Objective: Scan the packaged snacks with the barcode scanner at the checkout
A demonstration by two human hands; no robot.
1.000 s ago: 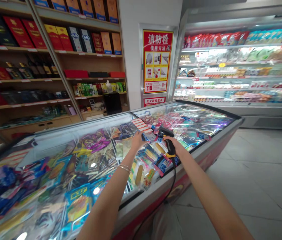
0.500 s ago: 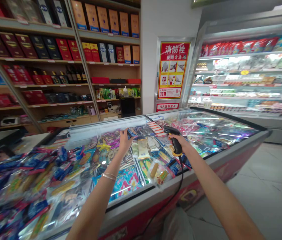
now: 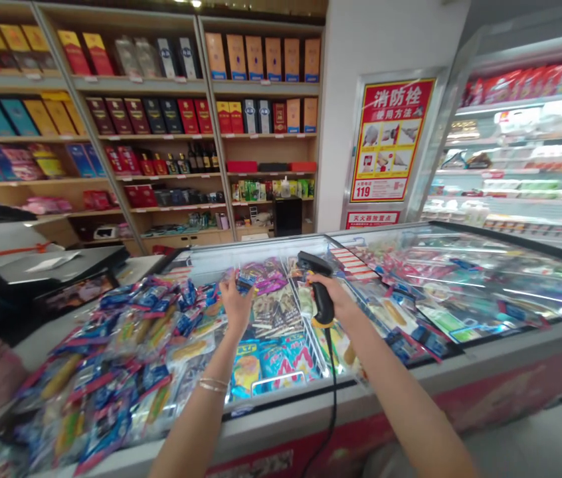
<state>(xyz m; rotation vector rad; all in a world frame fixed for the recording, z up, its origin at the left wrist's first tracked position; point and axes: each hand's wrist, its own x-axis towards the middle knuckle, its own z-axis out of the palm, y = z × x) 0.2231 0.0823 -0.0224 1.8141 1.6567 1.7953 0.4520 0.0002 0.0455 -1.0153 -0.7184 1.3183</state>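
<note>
Black-yellow pistol-shaped plastic scanner (image 3: pixel 323 303) grasped in right hand (image 3: pixel 337 297), likely keeping head clear; left hand (image 3: pixel 236 307) pinches small blue plastic packet (image 3: pixel 245 285)

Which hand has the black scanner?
The right hand, gripping the black scanner by its handle; the left hand holds a small blue packet instead.

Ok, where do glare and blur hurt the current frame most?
In the head view, streaks of glare cross the freezer's glass lid at right; the lit display fridge behind looks washed out; the heaped packets smear toward the lower-left corner; the small item in the left hand is too soft to read.
</note>
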